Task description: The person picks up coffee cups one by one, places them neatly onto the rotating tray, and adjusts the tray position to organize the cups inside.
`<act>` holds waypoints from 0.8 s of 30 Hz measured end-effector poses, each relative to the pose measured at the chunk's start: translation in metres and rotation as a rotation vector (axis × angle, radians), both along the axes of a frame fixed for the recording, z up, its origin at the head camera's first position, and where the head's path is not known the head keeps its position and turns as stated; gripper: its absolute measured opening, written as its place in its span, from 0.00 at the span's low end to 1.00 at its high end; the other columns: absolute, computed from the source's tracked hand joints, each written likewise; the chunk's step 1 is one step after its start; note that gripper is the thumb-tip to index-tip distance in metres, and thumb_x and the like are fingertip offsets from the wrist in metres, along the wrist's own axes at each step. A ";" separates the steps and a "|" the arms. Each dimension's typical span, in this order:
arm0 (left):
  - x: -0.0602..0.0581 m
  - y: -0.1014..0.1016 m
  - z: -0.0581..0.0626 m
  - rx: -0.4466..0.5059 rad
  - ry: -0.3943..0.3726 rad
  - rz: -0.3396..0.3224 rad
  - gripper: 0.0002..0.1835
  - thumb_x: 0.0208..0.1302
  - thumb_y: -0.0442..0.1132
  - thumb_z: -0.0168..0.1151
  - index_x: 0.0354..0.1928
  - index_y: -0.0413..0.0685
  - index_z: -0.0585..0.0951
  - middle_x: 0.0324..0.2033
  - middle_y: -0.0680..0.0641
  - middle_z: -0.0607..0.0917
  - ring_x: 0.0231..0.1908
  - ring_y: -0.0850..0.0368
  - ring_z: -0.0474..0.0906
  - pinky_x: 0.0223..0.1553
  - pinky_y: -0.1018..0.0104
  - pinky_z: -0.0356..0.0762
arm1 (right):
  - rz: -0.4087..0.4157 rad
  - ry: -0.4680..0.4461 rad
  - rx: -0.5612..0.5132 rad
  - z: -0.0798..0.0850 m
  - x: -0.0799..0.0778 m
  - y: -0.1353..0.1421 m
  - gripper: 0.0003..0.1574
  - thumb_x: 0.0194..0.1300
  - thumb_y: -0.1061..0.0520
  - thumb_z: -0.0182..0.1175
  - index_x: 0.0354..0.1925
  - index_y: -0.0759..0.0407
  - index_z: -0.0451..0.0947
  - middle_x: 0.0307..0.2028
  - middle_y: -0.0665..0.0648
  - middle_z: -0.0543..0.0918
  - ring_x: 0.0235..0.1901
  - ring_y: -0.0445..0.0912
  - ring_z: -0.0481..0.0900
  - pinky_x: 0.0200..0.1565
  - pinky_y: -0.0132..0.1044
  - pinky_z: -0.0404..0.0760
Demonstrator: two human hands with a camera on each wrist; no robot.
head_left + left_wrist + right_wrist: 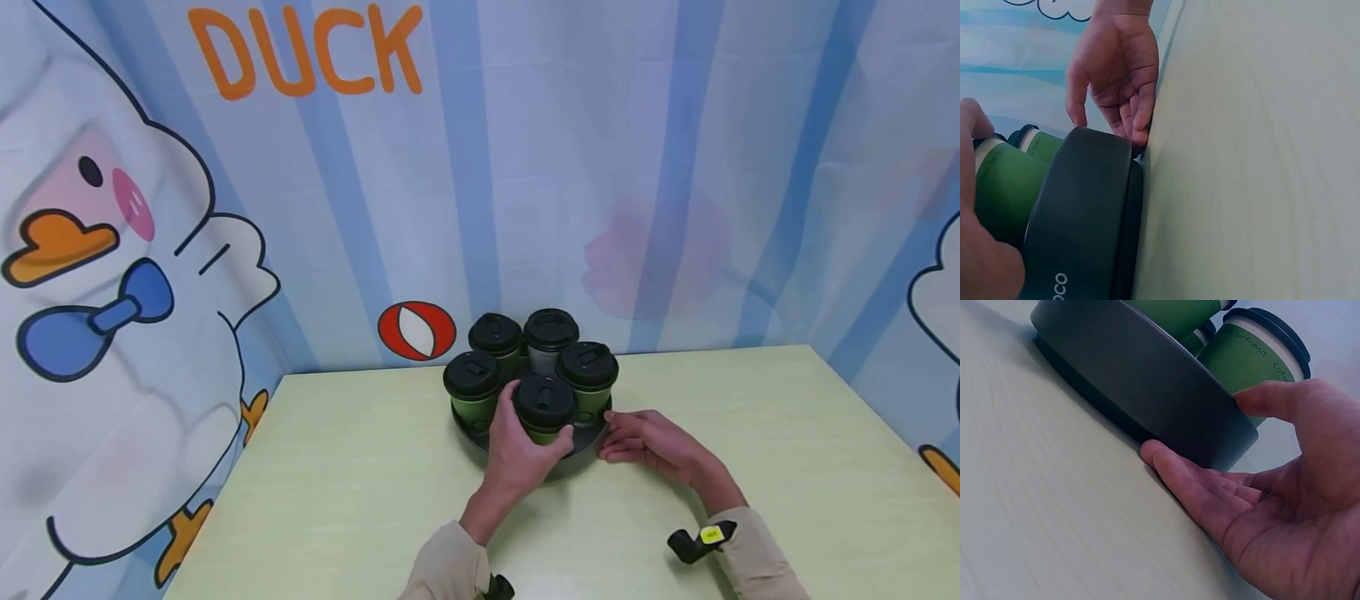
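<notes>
Several green paper cups with black lids stand in a round dark tray (468, 446) with a low wall, in the head view. My left hand (519, 446) grips the front cup (546, 404), thumb and fingers spread around it below the lid. In the left wrist view that cup (1013, 187) sits inside the tray wall (1082, 206), which bears pale lettering. My right hand (656, 446) holds the tray's right side. The right wrist view shows its thumb at the rim near another cup (1235, 362) and its fingers (1182, 481) tucked under the tray's lower edge.
The pale wooden table (337, 500) extends around the tray. Close behind the cups hangs a blue striped cloth (525, 167) printed with a duck and lettering. Small black devices (701, 540) are strapped at the sleeves.
</notes>
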State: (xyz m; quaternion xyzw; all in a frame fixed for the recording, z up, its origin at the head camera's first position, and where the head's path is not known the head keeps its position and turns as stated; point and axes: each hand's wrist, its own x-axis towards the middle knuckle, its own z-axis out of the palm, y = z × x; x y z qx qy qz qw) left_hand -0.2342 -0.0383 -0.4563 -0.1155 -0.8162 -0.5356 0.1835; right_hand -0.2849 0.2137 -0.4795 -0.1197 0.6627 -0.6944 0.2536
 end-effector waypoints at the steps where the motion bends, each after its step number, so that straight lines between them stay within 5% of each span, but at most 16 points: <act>1: 0.000 0.000 0.001 0.000 -0.009 0.003 0.49 0.57 0.53 0.74 0.74 0.42 0.60 0.65 0.42 0.73 0.63 0.47 0.72 0.67 0.44 0.74 | 0.001 0.000 0.001 0.000 0.000 0.000 0.33 0.81 0.48 0.54 0.57 0.82 0.71 0.47 0.71 0.84 0.46 0.53 0.89 0.55 0.44 0.86; 18: 0.003 -0.004 0.000 -0.016 -0.022 0.044 0.52 0.57 0.58 0.73 0.76 0.44 0.58 0.69 0.42 0.70 0.66 0.45 0.69 0.68 0.42 0.72 | 0.004 -0.011 -0.002 -0.001 -0.002 -0.004 0.34 0.81 0.48 0.55 0.58 0.83 0.70 0.46 0.71 0.84 0.46 0.53 0.88 0.55 0.43 0.86; 24: 0.016 -0.011 -0.001 0.001 -0.057 0.036 0.57 0.57 0.61 0.74 0.79 0.44 0.55 0.71 0.42 0.69 0.68 0.47 0.68 0.70 0.44 0.70 | -0.001 0.000 0.013 -0.002 -0.001 0.001 0.36 0.81 0.47 0.54 0.60 0.84 0.67 0.49 0.72 0.84 0.48 0.54 0.88 0.55 0.44 0.86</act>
